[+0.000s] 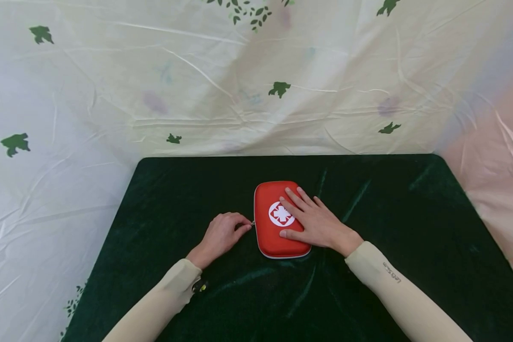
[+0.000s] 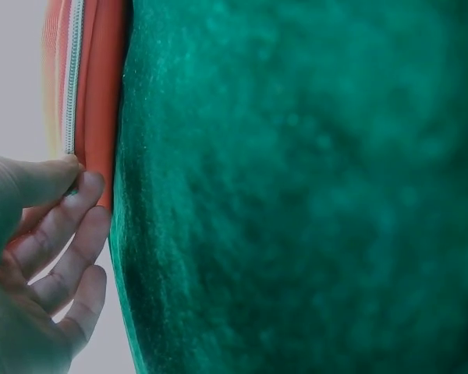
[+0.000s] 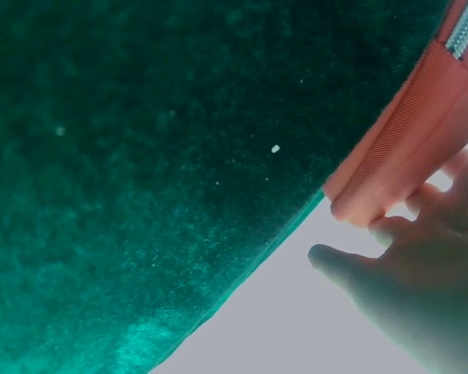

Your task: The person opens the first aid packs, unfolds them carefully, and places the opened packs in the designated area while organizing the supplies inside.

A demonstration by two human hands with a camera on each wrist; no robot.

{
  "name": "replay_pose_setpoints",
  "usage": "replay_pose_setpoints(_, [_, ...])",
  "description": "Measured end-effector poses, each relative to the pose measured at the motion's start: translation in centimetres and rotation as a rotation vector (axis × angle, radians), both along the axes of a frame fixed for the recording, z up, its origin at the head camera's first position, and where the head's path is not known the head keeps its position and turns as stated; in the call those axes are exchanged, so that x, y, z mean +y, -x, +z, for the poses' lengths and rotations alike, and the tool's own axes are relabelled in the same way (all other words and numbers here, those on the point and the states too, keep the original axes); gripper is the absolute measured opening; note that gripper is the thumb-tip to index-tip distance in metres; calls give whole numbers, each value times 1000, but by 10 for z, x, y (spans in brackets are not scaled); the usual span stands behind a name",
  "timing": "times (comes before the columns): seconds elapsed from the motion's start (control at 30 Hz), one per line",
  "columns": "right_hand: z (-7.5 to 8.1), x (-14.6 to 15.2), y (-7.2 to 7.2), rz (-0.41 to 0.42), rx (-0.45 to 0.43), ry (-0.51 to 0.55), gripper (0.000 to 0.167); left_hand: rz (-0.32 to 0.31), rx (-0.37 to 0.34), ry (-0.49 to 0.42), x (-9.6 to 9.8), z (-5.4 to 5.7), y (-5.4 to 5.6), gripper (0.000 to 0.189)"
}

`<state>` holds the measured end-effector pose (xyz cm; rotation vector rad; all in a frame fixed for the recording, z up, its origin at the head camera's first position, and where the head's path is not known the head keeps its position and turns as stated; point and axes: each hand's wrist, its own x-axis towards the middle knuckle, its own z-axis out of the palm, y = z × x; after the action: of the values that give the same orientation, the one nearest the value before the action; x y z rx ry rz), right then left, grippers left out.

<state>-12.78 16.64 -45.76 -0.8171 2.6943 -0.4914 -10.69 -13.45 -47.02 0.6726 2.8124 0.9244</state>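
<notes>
A red zippered first-aid case (image 1: 269,242) with a white cross emblem (image 1: 279,214) lies flat on the dark green cloth. My left hand (image 1: 223,233) pinches the zipper pull (image 1: 252,223) at the case's left side between thumb and index finger. In the left wrist view, the silver zipper (image 2: 73,78) runs up from those fingertips, which mostly hide the pull. Spread fingers of my right hand (image 1: 318,222) rest on the case's top, covering part of the emblem. The right wrist view shows a case corner (image 3: 405,164) and zipper end (image 3: 465,33) beside that hand.
Green velvet cloth (image 1: 188,190) covers the table, with a few creases right of the case. A pale curtain (image 1: 222,118) with green leaf and bird shapes hangs behind and at the sides. A dark band or device (image 1: 199,286) sits at the left wrist.
</notes>
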Motion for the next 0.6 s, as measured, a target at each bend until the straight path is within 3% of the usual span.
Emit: replay_pose_setpoints(0.6, [-1,0,0,5,13,-4,96,-39,-3,-29,-1,-2,-8,11])
